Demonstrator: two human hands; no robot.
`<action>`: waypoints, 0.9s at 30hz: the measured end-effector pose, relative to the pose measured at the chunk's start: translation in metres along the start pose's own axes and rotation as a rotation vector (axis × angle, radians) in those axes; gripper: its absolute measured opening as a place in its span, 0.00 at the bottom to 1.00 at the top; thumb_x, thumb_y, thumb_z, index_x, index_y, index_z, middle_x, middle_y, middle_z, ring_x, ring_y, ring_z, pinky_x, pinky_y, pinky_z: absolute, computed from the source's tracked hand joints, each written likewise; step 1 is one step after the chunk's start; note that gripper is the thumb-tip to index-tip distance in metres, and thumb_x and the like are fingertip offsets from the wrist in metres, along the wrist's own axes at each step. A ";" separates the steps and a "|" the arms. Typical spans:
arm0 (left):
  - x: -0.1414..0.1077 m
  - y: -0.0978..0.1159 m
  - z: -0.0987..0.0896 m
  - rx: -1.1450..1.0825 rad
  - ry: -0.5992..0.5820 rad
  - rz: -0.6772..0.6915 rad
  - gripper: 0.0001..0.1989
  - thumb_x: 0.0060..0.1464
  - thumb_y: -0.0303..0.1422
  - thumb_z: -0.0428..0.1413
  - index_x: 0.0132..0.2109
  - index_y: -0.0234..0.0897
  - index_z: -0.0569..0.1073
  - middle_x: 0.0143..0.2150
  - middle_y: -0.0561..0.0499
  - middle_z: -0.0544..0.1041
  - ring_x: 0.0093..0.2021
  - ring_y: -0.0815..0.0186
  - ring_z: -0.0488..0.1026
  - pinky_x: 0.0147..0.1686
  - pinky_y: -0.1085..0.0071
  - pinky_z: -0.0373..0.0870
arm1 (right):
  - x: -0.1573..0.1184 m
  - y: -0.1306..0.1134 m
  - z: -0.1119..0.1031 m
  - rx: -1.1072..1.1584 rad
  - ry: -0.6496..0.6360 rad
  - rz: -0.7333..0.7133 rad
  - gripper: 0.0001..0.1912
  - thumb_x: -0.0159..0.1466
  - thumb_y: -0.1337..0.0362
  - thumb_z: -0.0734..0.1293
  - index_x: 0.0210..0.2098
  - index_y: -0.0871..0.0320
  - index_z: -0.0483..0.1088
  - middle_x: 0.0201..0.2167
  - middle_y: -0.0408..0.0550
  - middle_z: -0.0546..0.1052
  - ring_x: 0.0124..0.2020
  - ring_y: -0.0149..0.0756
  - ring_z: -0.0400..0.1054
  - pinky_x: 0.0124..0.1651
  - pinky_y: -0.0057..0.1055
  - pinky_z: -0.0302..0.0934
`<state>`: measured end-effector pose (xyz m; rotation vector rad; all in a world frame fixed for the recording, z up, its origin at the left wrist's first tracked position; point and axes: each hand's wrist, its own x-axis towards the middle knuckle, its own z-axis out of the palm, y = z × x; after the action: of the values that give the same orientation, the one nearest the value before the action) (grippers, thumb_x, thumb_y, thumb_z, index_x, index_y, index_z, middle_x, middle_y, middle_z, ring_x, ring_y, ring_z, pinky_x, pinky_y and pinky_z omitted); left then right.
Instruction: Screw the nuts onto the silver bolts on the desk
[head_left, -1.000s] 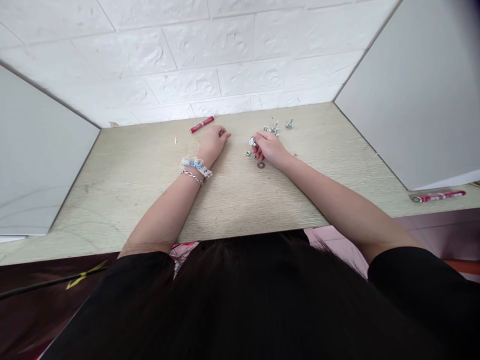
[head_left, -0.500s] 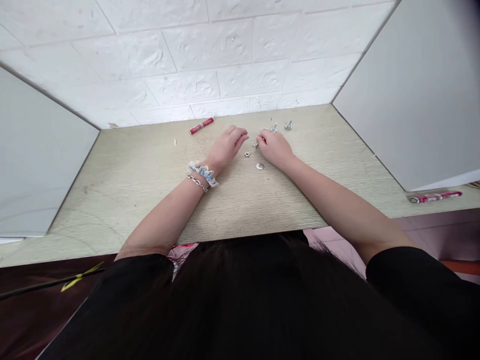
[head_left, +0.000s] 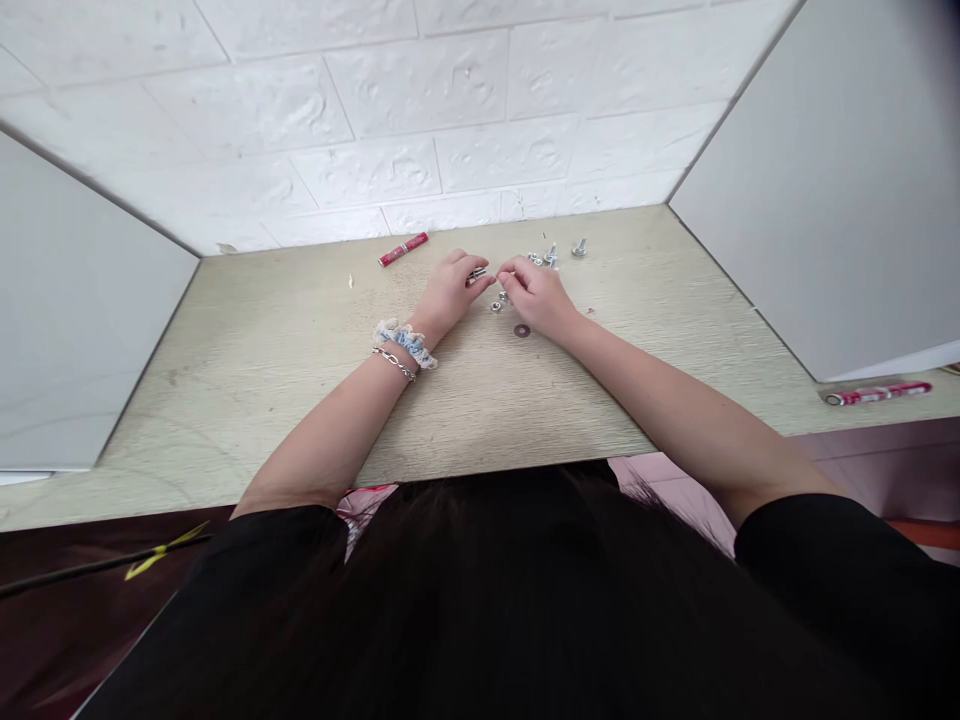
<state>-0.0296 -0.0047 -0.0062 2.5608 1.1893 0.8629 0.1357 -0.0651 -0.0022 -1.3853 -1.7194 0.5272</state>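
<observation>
My left hand (head_left: 452,288) is closed on a small metal bolt (head_left: 477,273), whose shaft shows between thumb and fingers. Facing it, my right hand (head_left: 534,292) is pinched, its fingertips close to the bolt's end; whatever it holds is too small to make out. Below the fingertips, metal nuts (head_left: 496,307) lie on the wooden table (head_left: 480,420). A flat round washer (head_left: 522,331) rests nearer to me. Behind my right hand several bolts and nuts (head_left: 550,256) are grouped, and one more bolt (head_left: 580,248) stands to their right.
A red marker-like tube (head_left: 403,249) lies near the white brick wall (head_left: 390,110) at the back left. Another red tube (head_left: 877,394) is at the right front edge. Grey panels (head_left: 82,320) border both sides. A small white scrap (head_left: 350,281) lies left.
My right hand has moved left, close to my left hand's fingertips. The bolt in my left hand now shows. The washer looks darker, and more of the nuts is uncovered.
</observation>
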 end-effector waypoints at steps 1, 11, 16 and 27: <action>0.000 0.001 -0.001 0.003 -0.012 0.008 0.10 0.60 0.33 0.54 0.46 0.35 0.74 0.43 0.47 0.74 0.41 0.67 0.70 0.43 0.70 0.66 | -0.001 -0.001 0.001 0.007 -0.015 0.002 0.06 0.65 0.61 0.60 0.34 0.55 0.66 0.22 0.40 0.68 0.27 0.32 0.61 0.35 0.30 0.54; -0.007 0.011 -0.002 -0.008 -0.044 0.133 0.16 0.60 0.37 0.54 0.52 0.36 0.73 0.43 0.46 0.73 0.41 0.66 0.71 0.42 0.70 0.66 | -0.002 -0.003 0.000 0.063 -0.035 -0.009 0.15 0.68 0.57 0.58 0.26 0.56 0.60 0.21 0.40 0.66 0.27 0.31 0.61 0.35 0.29 0.53; -0.006 0.012 -0.002 -0.012 -0.061 0.142 0.17 0.59 0.36 0.55 0.54 0.36 0.73 0.43 0.46 0.74 0.42 0.65 0.71 0.43 0.71 0.67 | -0.003 -0.005 0.001 0.107 -0.083 -0.031 0.14 0.68 0.58 0.57 0.29 0.56 0.64 0.23 0.41 0.69 0.29 0.31 0.63 0.36 0.28 0.54; -0.006 0.012 0.001 -0.027 -0.075 0.164 0.21 0.60 0.33 0.54 0.60 0.37 0.68 0.43 0.47 0.74 0.43 0.66 0.71 0.45 0.70 0.67 | -0.001 -0.007 0.003 0.302 -0.096 0.090 0.11 0.65 0.60 0.61 0.27 0.57 0.65 0.23 0.40 0.68 0.26 0.27 0.62 0.30 0.25 0.56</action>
<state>-0.0240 -0.0174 -0.0046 2.6725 0.9506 0.8015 0.1293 -0.0676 0.0011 -1.2390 -1.5805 0.8782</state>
